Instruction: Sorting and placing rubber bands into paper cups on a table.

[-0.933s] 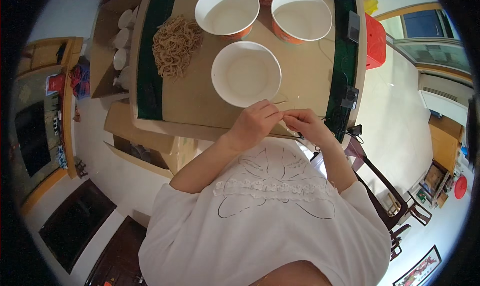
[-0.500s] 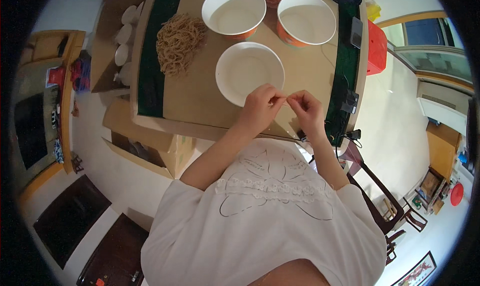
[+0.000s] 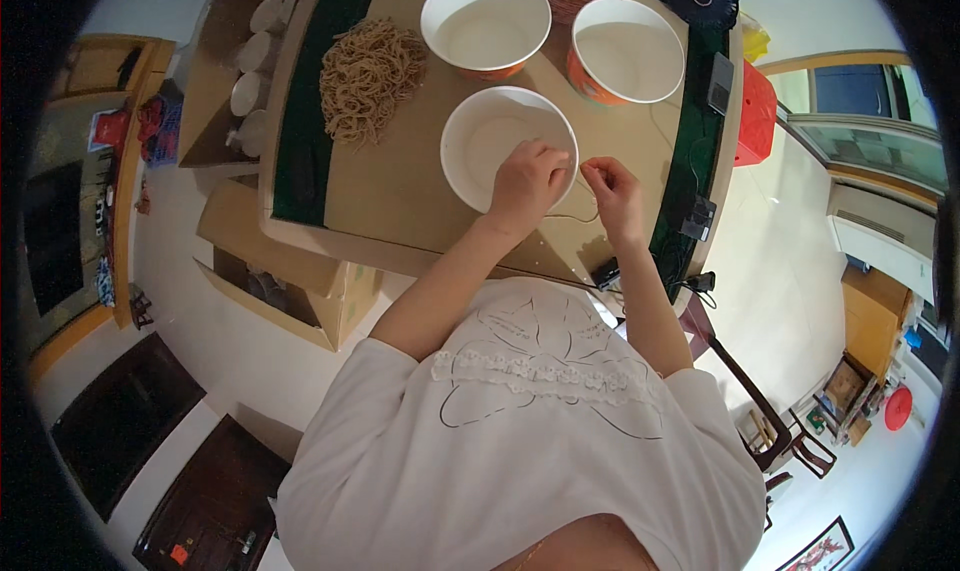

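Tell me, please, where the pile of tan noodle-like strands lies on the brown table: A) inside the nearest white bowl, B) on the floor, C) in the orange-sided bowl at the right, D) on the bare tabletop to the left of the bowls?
D: the pile of tan noodle-like strands lies on the brown table, left of the three round white bowls, which hold none of it.
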Demonstrator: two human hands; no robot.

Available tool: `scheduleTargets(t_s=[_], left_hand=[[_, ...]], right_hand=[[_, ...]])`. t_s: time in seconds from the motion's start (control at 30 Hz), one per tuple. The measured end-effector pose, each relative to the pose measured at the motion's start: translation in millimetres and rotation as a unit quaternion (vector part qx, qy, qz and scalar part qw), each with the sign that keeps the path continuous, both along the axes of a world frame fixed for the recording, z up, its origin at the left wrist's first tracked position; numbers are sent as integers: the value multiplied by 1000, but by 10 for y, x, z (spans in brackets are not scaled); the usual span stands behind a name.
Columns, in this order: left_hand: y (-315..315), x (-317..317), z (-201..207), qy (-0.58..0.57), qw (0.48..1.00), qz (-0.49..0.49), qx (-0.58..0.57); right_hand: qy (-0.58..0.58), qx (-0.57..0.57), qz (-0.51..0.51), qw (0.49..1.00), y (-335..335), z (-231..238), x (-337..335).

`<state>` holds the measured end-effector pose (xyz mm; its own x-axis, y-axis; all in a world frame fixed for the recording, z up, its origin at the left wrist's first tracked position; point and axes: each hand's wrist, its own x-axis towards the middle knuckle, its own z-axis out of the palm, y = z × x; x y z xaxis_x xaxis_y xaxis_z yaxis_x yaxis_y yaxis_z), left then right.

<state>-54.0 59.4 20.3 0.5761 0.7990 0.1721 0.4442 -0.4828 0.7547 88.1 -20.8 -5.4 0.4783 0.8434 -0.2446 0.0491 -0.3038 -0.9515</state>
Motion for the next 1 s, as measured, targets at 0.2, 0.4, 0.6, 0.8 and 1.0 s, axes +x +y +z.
scheduleTargets(t_s=[0.2, 0.4, 0.6, 0.8, 1.0], left_hand=[[7, 35, 14, 9, 1000, -3, 18], [1, 64, -9, -7, 998, -12, 56], [23, 85, -243, -89, 936, 16, -341], [107, 85, -96, -121, 701, 30, -703], [-81, 103, -291, -175, 822, 15, -541]], right_hand=[[9, -6, 10, 1000, 64, -2, -21], [-24, -40, 53, 998, 61, 177, -9], [-118, 9, 170, 978, -279, 641, -453], [-251, 15, 316, 915, -264, 943, -619], [-320, -9, 248, 914, 225, 906, -20]])
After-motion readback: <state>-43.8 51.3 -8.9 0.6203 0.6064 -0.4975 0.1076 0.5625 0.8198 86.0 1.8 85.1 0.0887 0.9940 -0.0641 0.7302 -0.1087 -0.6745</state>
